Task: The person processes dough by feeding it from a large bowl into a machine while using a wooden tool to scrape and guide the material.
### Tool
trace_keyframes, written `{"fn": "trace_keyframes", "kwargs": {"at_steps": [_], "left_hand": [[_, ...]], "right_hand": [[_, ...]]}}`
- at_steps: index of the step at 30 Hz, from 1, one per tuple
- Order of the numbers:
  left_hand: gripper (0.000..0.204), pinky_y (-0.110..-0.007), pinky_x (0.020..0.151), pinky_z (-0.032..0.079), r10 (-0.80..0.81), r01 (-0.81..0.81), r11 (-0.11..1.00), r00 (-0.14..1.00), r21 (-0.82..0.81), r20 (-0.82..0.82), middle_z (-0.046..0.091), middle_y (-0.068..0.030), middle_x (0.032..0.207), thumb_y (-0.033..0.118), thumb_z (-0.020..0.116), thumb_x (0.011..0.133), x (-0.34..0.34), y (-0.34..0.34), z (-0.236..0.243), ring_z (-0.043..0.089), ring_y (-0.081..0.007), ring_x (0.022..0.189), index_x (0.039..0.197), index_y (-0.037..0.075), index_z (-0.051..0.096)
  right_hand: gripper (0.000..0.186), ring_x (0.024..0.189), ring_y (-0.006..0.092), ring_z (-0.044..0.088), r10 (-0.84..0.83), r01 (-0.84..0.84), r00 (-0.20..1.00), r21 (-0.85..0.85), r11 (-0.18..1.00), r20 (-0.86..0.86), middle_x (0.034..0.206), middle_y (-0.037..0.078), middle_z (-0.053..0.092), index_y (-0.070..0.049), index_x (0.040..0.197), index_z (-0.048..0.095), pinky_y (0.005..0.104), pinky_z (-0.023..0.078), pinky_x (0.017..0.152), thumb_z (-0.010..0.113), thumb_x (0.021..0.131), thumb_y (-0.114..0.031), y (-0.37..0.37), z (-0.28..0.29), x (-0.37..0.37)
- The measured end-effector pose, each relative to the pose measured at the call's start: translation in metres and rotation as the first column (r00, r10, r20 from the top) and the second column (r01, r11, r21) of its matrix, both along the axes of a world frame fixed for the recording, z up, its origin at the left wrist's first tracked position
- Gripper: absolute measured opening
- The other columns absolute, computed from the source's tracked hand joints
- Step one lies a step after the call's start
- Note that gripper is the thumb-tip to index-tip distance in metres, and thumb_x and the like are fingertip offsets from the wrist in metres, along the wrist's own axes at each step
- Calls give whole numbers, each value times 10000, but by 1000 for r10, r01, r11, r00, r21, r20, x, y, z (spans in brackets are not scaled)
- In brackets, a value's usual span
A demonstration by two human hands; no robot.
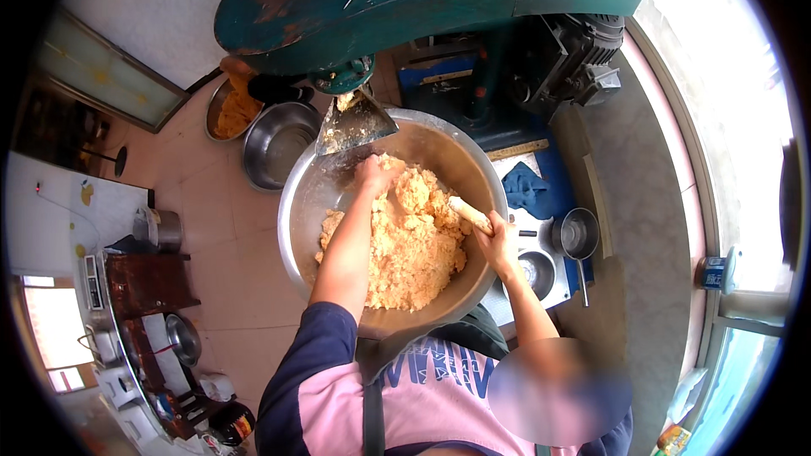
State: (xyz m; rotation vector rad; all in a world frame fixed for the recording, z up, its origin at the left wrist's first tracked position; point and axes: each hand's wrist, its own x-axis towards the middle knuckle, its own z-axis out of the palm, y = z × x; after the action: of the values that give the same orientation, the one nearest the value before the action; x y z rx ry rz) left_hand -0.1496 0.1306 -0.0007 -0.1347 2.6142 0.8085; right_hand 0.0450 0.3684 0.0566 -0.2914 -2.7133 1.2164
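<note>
A large steel bowl (pixel 296 245) holds crumbly, pale orange dough (pixel 397 262). My left hand (pixel 377 171) is in the dough near the bowl's far side, fingers curled into a clump, their tips partly hidden. My right hand (pixel 498 243) grips a pale, dough-coated rod (pixel 470 213) at the bowl's right side, its far end over the dough. Just above the bowl, a smeared metal chute or scraper (pixel 355 127) hangs from a worn green machine (pixel 431 0).
Steel bowls (pixel 270 152), one with orange stuff (pixel 232 114), stand behind left. At right are a blue cloth (pixel 525 190), a small pot (pixel 577 234), another bowl (pixel 536 274) and a window ledge (pixel 650 203). A cluttered counter (pixel 148 279) is at left; a motor (pixel 583 51) sits behind.
</note>
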Motion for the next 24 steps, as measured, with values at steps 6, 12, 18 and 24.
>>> {"fn": "trace_keyframes", "kwargs": {"at_steps": [6, 12, 18, 24], "left_hand": [[248, -249, 525, 475, 521, -270, 694, 828, 667, -208, 663, -37, 721, 167, 727, 793, 28, -35, -12, 604, -109, 594, 999, 45, 662], [720, -413, 863, 530, -160, 166, 972, 986, 164, -54, 441, -215, 1322, 249, 808, 715, 88, -8, 62, 533, -270, 1125, 1325, 94, 457], [1329, -589, 1129, 120, -239, 239, 971, 971, -16, -26, 87, -251, 1521, 434, 871, 553, 84, 32, 27, 109, -426, 1404, 1488, 249, -55], [1100, -459, 1126, 270, -354, 357, 934, 927, -2, 122, 238, -269, 1481, 306, 800, 611, 72, 47, 7, 254, -413, 1369, 1492, 226, 147]], "right_hand": [[217, 626, 380, 598, 10, -11, 1000, -28, 1000, -12, 639, 183, 573, -36, 728, 515, 406, 465, 546, 697, 752, -152, 0, -4, 0], [206, 635, 382, 601, 32, -32, 999, 7, 999, -42, 658, 181, 582, -44, 730, 512, 419, 469, 547, 678, 761, -161, 1, -9, 0], [184, 615, 374, 600, 77, -76, 996, 7, 997, -45, 648, 183, 579, -42, 746, 520, 409, 472, 547, 673, 760, -142, 0, -11, 3], [198, 599, 359, 603, 82, -82, 995, 0, 997, -60, 636, 187, 579, -31, 750, 540, 392, 471, 552, 688, 767, -162, -2, -10, 2]]}}
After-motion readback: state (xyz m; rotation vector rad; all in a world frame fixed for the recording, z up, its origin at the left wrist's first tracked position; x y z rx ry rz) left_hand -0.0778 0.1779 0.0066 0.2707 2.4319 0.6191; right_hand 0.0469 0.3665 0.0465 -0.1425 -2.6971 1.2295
